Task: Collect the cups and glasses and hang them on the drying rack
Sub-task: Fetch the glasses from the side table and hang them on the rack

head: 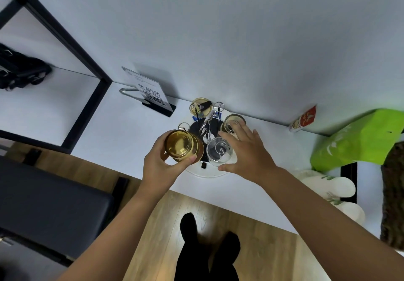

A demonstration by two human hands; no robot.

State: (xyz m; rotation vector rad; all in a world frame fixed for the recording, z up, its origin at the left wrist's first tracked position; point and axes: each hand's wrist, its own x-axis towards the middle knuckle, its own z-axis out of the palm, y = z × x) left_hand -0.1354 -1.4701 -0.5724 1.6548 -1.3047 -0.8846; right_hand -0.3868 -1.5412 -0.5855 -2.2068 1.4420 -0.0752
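- The left hand (160,160) reaches in from the near left, forearm stretched forward. Its fingers are wrapped around an amber glass (182,145), thumb on the near side, bottom facing up, over the left side of the drying rack (206,127).
- A clear glass (219,152) hangs upside down on the near side of the rack, between both hands.
- The right hand (247,152) comes from the near right with fingers spread and loose, holding nothing; the fingertips touch a second amber glass (232,123) on the right of the rack.
- A third amber glass (201,107) sits on the far side.
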